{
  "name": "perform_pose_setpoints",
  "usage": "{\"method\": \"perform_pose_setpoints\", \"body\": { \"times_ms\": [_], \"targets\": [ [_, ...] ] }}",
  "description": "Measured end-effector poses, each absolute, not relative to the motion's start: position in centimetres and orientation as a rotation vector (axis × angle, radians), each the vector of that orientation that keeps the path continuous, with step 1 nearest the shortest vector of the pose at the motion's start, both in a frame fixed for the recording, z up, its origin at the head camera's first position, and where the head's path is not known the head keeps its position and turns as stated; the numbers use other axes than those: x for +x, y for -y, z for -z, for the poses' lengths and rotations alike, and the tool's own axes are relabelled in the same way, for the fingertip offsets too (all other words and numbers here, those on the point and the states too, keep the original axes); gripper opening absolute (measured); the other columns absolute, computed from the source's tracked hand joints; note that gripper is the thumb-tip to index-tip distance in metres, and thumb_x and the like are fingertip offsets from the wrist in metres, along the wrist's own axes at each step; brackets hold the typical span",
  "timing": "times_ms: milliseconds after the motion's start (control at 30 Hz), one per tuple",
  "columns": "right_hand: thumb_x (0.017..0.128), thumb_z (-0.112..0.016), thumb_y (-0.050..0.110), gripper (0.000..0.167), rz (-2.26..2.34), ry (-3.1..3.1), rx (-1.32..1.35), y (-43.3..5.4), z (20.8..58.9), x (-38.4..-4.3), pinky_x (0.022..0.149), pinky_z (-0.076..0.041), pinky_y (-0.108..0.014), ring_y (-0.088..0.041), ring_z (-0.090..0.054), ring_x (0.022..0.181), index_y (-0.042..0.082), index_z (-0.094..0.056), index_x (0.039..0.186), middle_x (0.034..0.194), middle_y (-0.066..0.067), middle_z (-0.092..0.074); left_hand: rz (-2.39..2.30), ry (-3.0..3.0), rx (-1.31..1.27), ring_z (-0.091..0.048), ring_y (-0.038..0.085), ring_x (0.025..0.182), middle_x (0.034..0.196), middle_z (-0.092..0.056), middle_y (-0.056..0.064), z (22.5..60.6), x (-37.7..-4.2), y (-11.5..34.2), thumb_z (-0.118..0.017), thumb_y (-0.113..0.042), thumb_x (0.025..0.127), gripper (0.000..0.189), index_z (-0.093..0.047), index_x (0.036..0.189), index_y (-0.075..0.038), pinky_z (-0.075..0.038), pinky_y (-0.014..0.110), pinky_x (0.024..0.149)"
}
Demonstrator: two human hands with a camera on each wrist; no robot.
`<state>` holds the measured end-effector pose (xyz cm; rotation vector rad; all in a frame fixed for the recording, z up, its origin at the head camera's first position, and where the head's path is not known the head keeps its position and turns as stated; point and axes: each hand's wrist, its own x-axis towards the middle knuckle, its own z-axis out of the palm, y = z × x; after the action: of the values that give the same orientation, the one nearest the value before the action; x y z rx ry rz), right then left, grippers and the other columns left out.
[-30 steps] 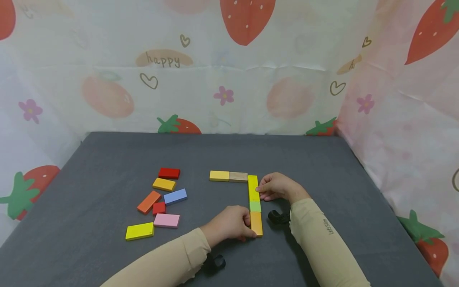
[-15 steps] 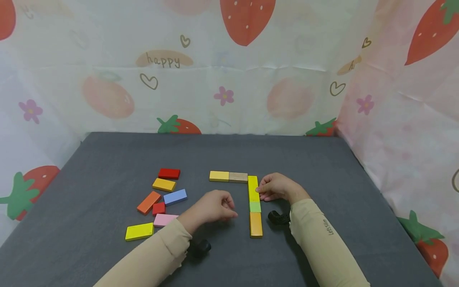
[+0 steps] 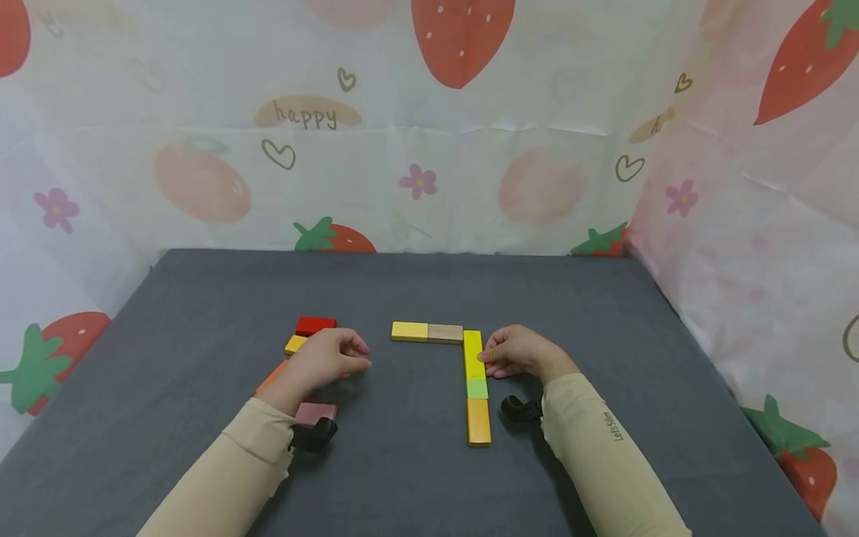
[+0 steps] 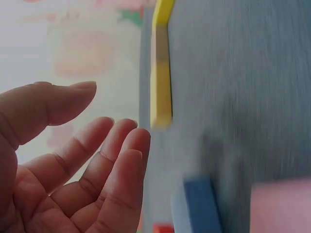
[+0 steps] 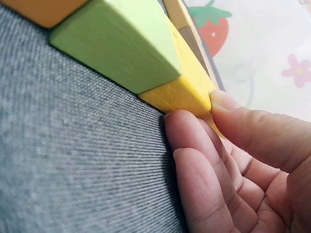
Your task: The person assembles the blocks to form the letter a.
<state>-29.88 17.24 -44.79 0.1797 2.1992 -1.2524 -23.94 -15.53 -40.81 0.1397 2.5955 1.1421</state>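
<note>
An L of wooden blocks lies flat on the table: a light yellow block [image 3: 409, 331], a plain wood block [image 3: 445, 333], a bright yellow block [image 3: 473, 350], a green block [image 3: 476, 389] and an amber block [image 3: 479, 425]. My right hand [image 3: 526, 352] holds the bright yellow block at its right edge, thumb [image 5: 226, 100] on top and fingers against the side. Over the loose blocks at left hovers my left hand [image 3: 318, 367], thumb and fingers apart and holding nothing. Below it in the left wrist view are a blue block [image 4: 201, 206] and a pink block [image 4: 282, 208].
Around the left hand show a red block [image 3: 315, 325], a second amber block [image 3: 294, 344] and part of an orange block [image 3: 271, 377]; the hand and sleeve hide others. The dark grey tabletop [image 3: 403, 485] meets a strawberry-print curtain [image 3: 463, 171] behind.
My left hand has let go of the amber block at the near end of the L and moved left over the loose blocks. The right hand stays where it was.
</note>
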Motion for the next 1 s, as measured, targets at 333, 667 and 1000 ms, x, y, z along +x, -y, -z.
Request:
{"method": "perform_pose_setpoints", "body": {
  "times_ms": [333,667,1000],
  "targets": [
    [0.091,-0.068,0.017,0.012,1.265,-2.198,0.172,-17.3,44.8,-29.8,0.064,-0.057,-0.026,-0.012,-0.063,0.062,0.006,-0.065,0.088,0.076,-0.004,-0.067,-1.065,-2.646,0.022,-0.057,0.023,0.096,0.107,-0.065,0.011,41.3,-24.6,19.7,-0.07,-0.023,0.088,0.027,-0.065,0.11,-0.008,-0.051,0.034,0.078],
    [0.091,-0.068,0.016,0.011,1.259,-2.197,0.183,-17.3,44.7,-29.8,0.064,-0.056,-0.025,-0.012,-0.063,0.062,0.006,-0.065,0.088,0.077,-0.004,-0.067,-0.905,-2.656,0.082,-0.059,0.024,0.095,0.105,-0.066,0.012,42.0,-24.7,21.1,-0.073,-0.017,0.086,0.029,-0.066,0.111,-0.004,-0.054,0.037,0.081],
    [0.091,-0.068,0.016,0.011,1.263,-2.192,0.179,-17.3,44.5,-29.6,0.064,-0.056,-0.025,-0.012,-0.063,0.061,0.006,-0.065,0.088,0.076,-0.004,-0.067,-0.755,-2.676,0.109,-0.056,0.023,0.09,0.099,-0.064,0.009,42.3,-24.5,20.9,-0.075,-0.015,0.083,0.023,-0.069,0.103,-0.007,-0.052,0.035,0.075]
  ]
}}
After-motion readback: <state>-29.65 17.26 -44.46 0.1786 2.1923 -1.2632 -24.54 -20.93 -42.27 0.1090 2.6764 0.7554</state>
